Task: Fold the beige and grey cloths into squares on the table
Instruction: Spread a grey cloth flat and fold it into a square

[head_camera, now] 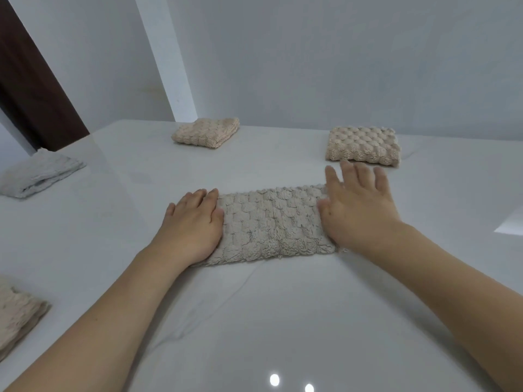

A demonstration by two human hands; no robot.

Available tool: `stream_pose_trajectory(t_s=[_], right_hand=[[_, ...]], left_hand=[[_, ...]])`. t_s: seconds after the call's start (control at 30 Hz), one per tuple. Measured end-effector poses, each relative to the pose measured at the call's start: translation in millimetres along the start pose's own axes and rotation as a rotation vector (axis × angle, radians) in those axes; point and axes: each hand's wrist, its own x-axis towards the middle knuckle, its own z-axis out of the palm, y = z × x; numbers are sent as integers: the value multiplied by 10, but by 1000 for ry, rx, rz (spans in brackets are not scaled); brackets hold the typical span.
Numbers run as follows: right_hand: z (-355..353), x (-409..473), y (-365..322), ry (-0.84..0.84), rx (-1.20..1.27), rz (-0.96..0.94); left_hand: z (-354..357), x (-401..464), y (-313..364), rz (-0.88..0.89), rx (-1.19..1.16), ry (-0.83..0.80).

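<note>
White table (283, 321) against pale wall (311, 66)

Pale grey walls (311, 58) meeting at a white corner pillar (167, 66); dark brown door (34, 89) showing left; glossy white bench (254, 321) reflecting ceiling lights (274, 379).

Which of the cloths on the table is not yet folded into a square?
The bumpy grey-beige cloth under both hands, a long rectangle; the other cloths lie as compact folded bundles.
</note>
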Motion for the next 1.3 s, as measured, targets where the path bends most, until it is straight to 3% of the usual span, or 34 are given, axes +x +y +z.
stream_pose_trajectory(t_s=[0.07,0.13,0.27,0.4,0.53,0.63,0.73,0.8,0.87,0.97,1.03,1.17,1.3], right_hand=[[-61,-170,-281,18,117,-114],[20,-315,-492,-100,187,-210],[150,-140,-282,-163,190,-318],[123,119,114,-268,229,-458],[189,187,211,-49,213,-351],[152,174,157,145,92,-307],[118,195,122,103,174,-282],[89,186,92,14,249,-243],[40,146,51,-37,323,-191],[31,72,-25,-74,262,-186],[105,44,-49,-27,176,-229],[215,47,0,-9,249,-294],[262,105,62,-25,317,-308]], left_hand=[[-20,-49,44,20,63,90],[-70,-165,154,7,212,150],[-127,-335,357,29,333,174],[-143,-429,446,170,-55,214],[-209,-427,456,232,-401,26],[-253,-357,377,184,-881,-95],[-242,-311,253,201,-1106,-184],[-218,-301,209,253,-1028,-200],[-178,-296,215,339,-802,-194],[-125,-298,220,431,-531,-176],[-115,-291,207,420,-536,-146],[-95,-297,255,444,-535,-4],[-107,-285,241,439,-638,-26]])
